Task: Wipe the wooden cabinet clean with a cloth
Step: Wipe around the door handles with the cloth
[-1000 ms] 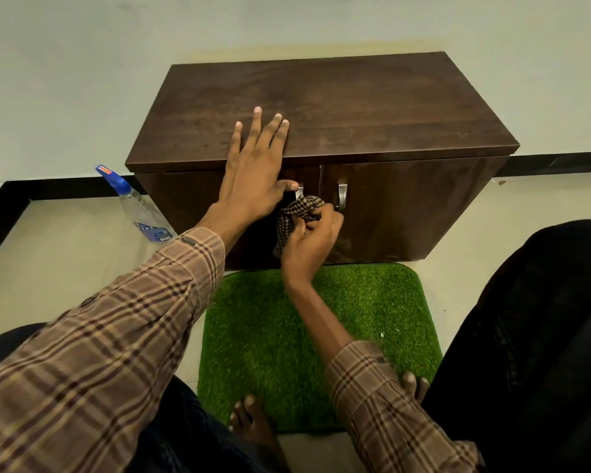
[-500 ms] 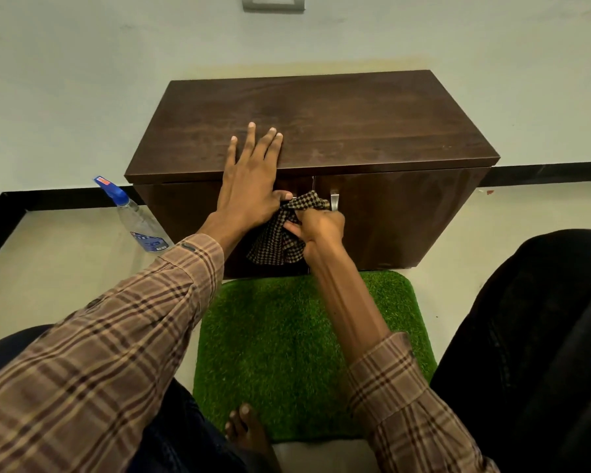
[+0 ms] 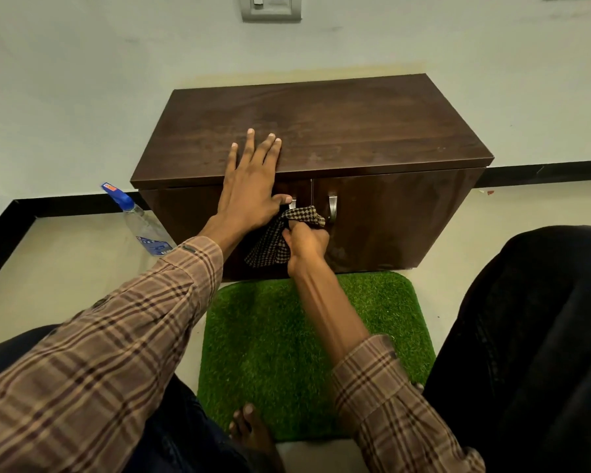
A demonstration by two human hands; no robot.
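Note:
A low dark wooden cabinet [image 3: 355,131] with two front doors and metal handles stands against the wall. My left hand [image 3: 251,186] lies flat over its front top edge, fingers spread on the top, thumb hanging by the left handle. My right hand [image 3: 306,242] is closed on a brown checked cloth [image 3: 273,242] and presses it against the door fronts near the middle seam, just below the handles. Part of the left door is hidden behind my hands and the cloth.
A clear spray bottle [image 3: 140,223] with a blue cap stands on the floor left of the cabinet. A green grass mat [image 3: 287,336] lies in front, with my bare foot [image 3: 253,428] at its near edge. A dark trouser leg [image 3: 533,336] fills the right. A wall socket [image 3: 270,6] sits above.
My right hand has rubbed the cloth over the door fronts, first left and down, then slightly right. The cloth hangs more unfolded. The camera has tilted up; my left hand stayed put.

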